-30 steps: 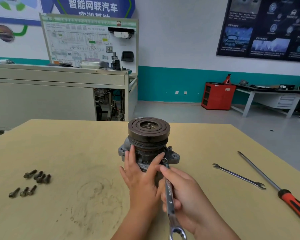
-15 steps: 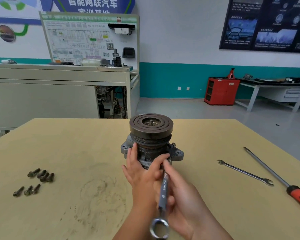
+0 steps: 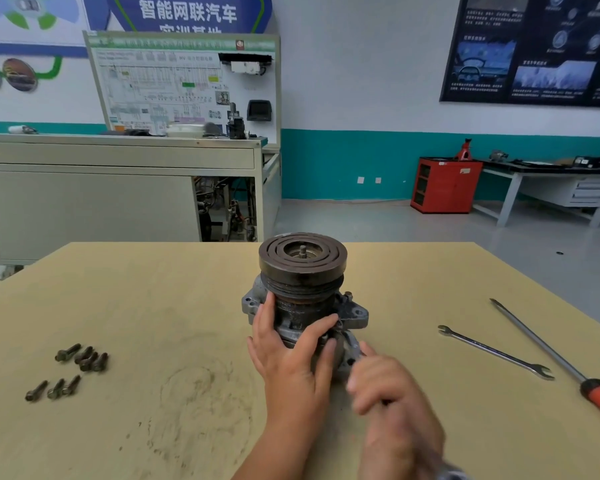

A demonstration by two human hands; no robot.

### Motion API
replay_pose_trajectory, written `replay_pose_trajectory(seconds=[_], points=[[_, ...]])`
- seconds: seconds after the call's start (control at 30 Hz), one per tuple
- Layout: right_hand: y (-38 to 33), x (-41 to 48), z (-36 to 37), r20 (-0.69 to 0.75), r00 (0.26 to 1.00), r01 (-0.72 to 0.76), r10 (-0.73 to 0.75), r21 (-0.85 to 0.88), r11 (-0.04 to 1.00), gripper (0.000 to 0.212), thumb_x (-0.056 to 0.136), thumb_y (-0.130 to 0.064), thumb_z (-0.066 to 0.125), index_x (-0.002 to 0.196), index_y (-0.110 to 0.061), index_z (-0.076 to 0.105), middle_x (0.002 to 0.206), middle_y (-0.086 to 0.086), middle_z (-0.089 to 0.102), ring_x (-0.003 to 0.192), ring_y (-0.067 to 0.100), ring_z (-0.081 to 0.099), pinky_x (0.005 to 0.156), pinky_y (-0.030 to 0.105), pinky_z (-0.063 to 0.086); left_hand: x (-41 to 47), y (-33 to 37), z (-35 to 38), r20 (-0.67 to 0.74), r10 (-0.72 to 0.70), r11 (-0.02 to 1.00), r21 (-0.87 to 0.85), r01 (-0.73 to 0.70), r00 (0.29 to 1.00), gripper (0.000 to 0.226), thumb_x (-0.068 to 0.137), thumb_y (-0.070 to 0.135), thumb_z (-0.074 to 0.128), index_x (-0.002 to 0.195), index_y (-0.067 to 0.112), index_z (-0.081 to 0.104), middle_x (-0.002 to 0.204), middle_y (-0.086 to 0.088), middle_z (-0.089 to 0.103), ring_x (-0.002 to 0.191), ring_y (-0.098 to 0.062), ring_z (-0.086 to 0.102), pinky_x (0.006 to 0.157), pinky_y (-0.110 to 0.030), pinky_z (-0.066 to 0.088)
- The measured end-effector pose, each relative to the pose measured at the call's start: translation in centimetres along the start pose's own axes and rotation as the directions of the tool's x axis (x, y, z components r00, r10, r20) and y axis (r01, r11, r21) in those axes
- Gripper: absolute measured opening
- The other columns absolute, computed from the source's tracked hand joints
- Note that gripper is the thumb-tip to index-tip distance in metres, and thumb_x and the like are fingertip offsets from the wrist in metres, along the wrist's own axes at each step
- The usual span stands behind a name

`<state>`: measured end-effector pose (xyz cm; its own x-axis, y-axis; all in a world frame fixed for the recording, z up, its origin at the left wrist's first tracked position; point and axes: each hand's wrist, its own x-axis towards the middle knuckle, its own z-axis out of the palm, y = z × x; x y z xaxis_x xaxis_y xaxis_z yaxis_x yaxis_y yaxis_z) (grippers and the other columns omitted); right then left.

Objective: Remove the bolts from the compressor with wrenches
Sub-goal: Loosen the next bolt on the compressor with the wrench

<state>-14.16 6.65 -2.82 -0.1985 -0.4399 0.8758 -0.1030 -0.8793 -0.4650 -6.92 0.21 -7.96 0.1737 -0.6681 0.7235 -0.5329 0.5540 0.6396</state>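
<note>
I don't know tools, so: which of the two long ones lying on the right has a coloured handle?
The screwdriver, farthest right: its steel shaft ends in an orange handle. The open-end wrench beside it is bare metal end to end.

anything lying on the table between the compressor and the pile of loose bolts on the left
Nothing visible does. Between the compressor and the loose bolts lies only smudged tabletop. The left hand grips the compressor's near side; the spare wrench and screwdriver lie off to the right.
</note>
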Motion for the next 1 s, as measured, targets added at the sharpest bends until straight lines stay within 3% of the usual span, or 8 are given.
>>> replay_pose_trajectory(seconds=[0.07,0.13,0.33,0.43,0.57,0.67,0.87,1.0], points=[[0.9,1.3,-1.2,-0.260,0.932,-0.153,0.252,0.348,0.925,0.043,0.093,-0.041,0.041,0.058,-0.023,0.058,0.060,-0.014,0.058,0.062,0.005,0.057,0.084,0.030,0.049,0.5,-0.3,-0.8,-0.053,0.057,0.998,0.033,-0.056,0.997,0.030,0.086,0.043,0.049,0.114,0.048,0.056,0.151,0.002,0.015,0.142,-0.025,0.012,0.111,-0.054,0.017],[3.0,2.7,-2.7,-0.414,0.703,-0.376,0.578,0.474,0.796,0.041,0.091,-0.024,0.040,0.054,-0.024,0.057,0.061,-0.010,0.058,0.065,0.009,0.058,0.074,0.035,0.048,0.5,-0.3,-0.9,-0.050,0.038,0.999,0.009,-0.038,0.998,0.029,0.086,0.041,0.049,0.113,0.047,0.058,0.150,0.007,0.014,0.142,-0.022,0.011,0.113,-0.050,0.015],[6.6,8.1,-6.7,0.039,0.348,-0.915,0.937,0.233,0.330,0.042,0.098,-0.040,0.036,0.082,-0.012,0.063,0.040,-0.008,0.031,0.035,0.005,0.030,0.040,0.019,0.028,0.5,0.1,-1.1,-0.045,0.046,0.999,0.006,-0.046,0.998,0.027,0.086,0.039,0.049,0.111,0.048,0.057,0.149,0.006,0.016,0.142,-0.024,0.012,0.112,-0.050,0.016],[4.3,8.4,-7.1,0.123,0.467,-0.802,0.876,0.477,0.360,0.037,0.086,-0.044,0.045,0.065,-0.016,0.057,0.038,-0.010,0.028,0.032,0.003,0.029,0.036,0.015,0.029,0.4,0.2,-1.2,-0.067,0.048,0.998,-0.029,-0.050,0.997,0.035,0.083,0.041,0.052,0.116,0.049,0.052,0.148,0.012,0.017,0.141,-0.017,0.015,0.114,-0.040,0.016],[-1.4,5.9,-7.0,0.057,0.703,-0.650,0.708,0.454,0.609,0.034,0.067,-0.058,0.063,0.066,-0.024,0.064,0.065,-0.001,0.069,0.055,0.015,0.065,0.042,0.009,0.038,0.9,0.6,-1.8,-0.140,-0.006,0.989,-0.145,-0.015,0.990,0.057,0.071,0.039,0.061,0.125,0.044,0.041,0.144,0.003,0.021,0.138,-0.010,0.020,0.112,-0.013,0.013],[-3.2,3.2,-5.7,0.100,0.695,-0.703,0.712,0.305,0.643,0.062,0.038,-0.022,0.083,0.091,-0.009,0.053,0.086,-0.010,0.075,0.077,0.015,0.072,0.034,0.011,0.038,1.4,0.4,-2.1,-0.138,-0.145,0.979,-0.162,0.122,0.980,0.085,0.061,0.047,0.066,0.134,0.038,0.024,0.148,-0.005,0.016,0.140,-0.009,0.014,0.111,-0.009,0.009],[-4.4,0.5,-2.4,0.284,0.737,-0.615,0.613,-0.095,0.783,0.100,0.041,-0.096,0.047,0.106,-0.020,0.045,0.113,-0.047,0.051,0.102,-0.001,0.064,0.052,0.011,0.045,1.1,-0.4,-2.3,-0.050,-0.240,0.952,-0.206,0.225,0.970,0.097,0.058,0.045,0.075,0.137,0.042,0.019,0.154,0.000,0.018,0.143,-0.006,0.013,0.118,-0.035,0.018],[-4.5,0.5,-2.1,0.294,0.696,-0.565,0.655,-0.339,0.752,0.103,0.035,-0.103,0.029,0.109,-0.032,0.039,0.110,-0.064,0.028,0.098,-0.016,0.058,0.068,0.005,0.043,1.0,-0.4,-2.4,-0.030,-0.221,0.948,-0.242,0.207,0.975,0.086,0.058,0.055,0.066,0.134,0.050,0.026,0.154,0.001,0.015,0.142,0.002,0.008,0.111,-0.011,0.012]])
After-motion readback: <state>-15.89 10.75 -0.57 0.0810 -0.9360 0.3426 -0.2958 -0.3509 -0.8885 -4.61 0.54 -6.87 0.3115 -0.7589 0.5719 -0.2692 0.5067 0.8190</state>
